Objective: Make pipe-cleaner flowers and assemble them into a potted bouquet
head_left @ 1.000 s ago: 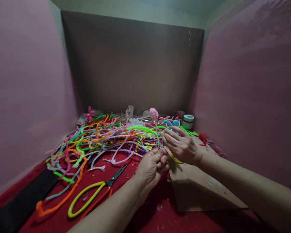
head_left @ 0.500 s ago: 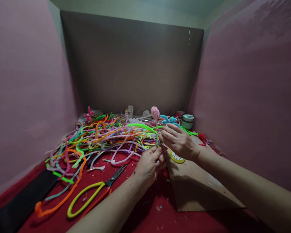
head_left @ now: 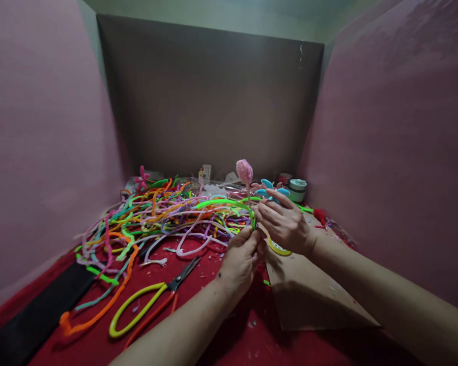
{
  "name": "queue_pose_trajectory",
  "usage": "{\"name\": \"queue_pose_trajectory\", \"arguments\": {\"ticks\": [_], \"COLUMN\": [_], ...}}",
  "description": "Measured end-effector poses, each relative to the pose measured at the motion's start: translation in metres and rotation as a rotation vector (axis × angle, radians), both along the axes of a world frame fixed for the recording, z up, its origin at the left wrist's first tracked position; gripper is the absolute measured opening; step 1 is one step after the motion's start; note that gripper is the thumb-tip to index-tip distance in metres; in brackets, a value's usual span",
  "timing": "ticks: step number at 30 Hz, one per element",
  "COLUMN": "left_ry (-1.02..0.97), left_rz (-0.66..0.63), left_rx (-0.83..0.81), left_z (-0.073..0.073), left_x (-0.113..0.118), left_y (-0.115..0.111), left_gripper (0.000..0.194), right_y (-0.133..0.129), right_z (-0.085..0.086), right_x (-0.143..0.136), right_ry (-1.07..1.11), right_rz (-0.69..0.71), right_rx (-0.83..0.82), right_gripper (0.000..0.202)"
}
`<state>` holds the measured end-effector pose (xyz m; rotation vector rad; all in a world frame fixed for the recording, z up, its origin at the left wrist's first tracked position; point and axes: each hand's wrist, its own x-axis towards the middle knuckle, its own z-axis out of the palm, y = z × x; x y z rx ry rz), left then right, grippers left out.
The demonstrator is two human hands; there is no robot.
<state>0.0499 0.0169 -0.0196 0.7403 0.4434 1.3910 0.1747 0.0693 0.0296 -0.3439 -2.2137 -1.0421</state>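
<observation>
The pink bud [head_left: 245, 171] stands upright on a thin stem above the middle of the table [head_left: 229, 325], and a bright green pipe cleaner [head_left: 229, 204] arches in from nine o'clock to meet that stem just below it. The left hand [head_left: 241, 259] pinches the stem's lower end, thumb and fingers pressed together around it where the green strand joins. The right hand [head_left: 284, 223], at three o'clock of the stem, is closed lightly over the same joint, its fingertips on the green strand; small blue petal loops [head_left: 269, 187] show just beyond its knuckles, though whether it grips them I cannot tell.

The step in hand looks like winding green around the stem. To do it well, the left pinch should stay firm and low so the bud does not spin, while the right fingers lay each turn snug against the last, keeping the strand taut.

Outward, a tangle of coloured pipe cleaners [head_left: 156, 218] spreads at nine to eleven o'clock, near enough to snag the trailing green. Yellow-handled scissors [head_left: 152, 300] lie at seven o'clock. A roll of yellow tape [head_left: 278, 248] sits under the right wrist on a brown board [head_left: 309, 300], and a small round tin [head_left: 297, 189] stands at one o'clock.
</observation>
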Motion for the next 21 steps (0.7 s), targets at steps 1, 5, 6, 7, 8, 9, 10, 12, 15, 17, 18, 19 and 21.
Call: {"name": "queue_pose_trajectory", "arguments": {"ticks": [1, 5, 6, 7, 8, 9, 10, 12, 15, 17, 18, 19, 21], "left_ry": [0.005, 0.029, 0.033, 0.035, 0.038, 0.042, 0.045, 0.049, 0.079, 0.113, 0.130, 0.144, 0.179], "left_rz": [-0.013, -0.099, -0.118, -0.125, -0.123, -0.118, -0.111, -0.111, -0.146, -0.167, -0.176, -0.186, -0.215], "left_rx": [0.014, 0.061, 0.061, 0.055, 0.044, 0.031, 0.021, 0.022, 0.039, 0.039, 0.040, 0.046, 0.068], "left_z": [0.000, 0.001, 0.003, 0.005, 0.007, 0.010, 0.012, 0.015, 0.015, 0.013, 0.012, 0.010, 0.007], "left_x": [0.000, -0.010, -0.014, -0.017, -0.021, -0.024, -0.027, -0.030, -0.030, -0.028, -0.028, -0.027, -0.025], "left_y": [0.001, 0.010, 0.011, 0.013, 0.014, 0.014, 0.014, 0.013, 0.011, 0.010, 0.010, 0.010, 0.009], "left_gripper": [0.023, 0.021, 0.021, 0.020, 0.020, 0.020, 0.020, 0.020, 0.020, 0.021, 0.021, 0.022, 0.023], "right_y": [0.001, 0.005, 0.004, 0.002, 0.000, -0.003, -0.007, -0.013, -0.018, -0.018, -0.018, -0.018, -0.018], "right_z": [0.001, 0.014, 0.019, 0.022, 0.025, 0.025, 0.024, 0.018, 0.003, -0.005, -0.007, -0.008, -0.008], "right_x": [-0.001, -0.004, -0.005, -0.005, -0.004, -0.003, -0.002, 0.001, 0.003, 0.001, -0.001, -0.004, -0.009], "right_ry": [-0.003, -0.057, -0.062, -0.048, -0.011, 0.051, 0.142, 0.373, 0.675, 0.788, 0.822, 0.846, 0.907], "right_rz": [0.000, -0.010, -0.005, 0.004, 0.022, 0.036, 0.044, 0.035, 0.017, 0.025, 0.038, 0.065, 0.160], "right_rx": [-0.003, -0.024, -0.035, -0.052, -0.071, -0.097, -0.130, -0.226, -0.410, -0.540, -0.626, -0.728, -0.961], "right_gripper": [0.017, 0.018, 0.018, 0.018, 0.020, 0.022, 0.023, 0.022, 0.017, 0.016, 0.015, 0.015, 0.015]}}
